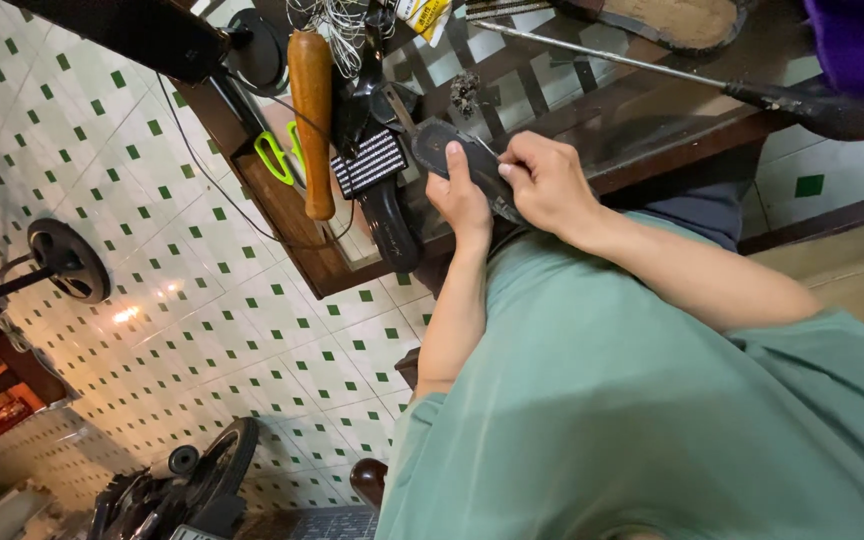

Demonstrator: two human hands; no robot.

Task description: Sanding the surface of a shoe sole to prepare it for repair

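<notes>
A dark shoe sole (444,146) lies tilted at the edge of a wooden work table (292,215). My left hand (460,196) grips it from below, with the thumb pressed on its upper face. My right hand (544,180) is closed on the sole's right side, its fingertips pinching a thin tool or needle that is mostly hidden against the sole. Both forearms reach out from a green shirt that fills the lower right of the view.
On the table stand a wooden-handled tool (311,110), green snips (274,157), a black-and-white striped strap (370,162) and a tangle of thread (337,25). A long metal rod with a black grip (822,108) crosses the far side. The floor is white tile with green squares (182,300).
</notes>
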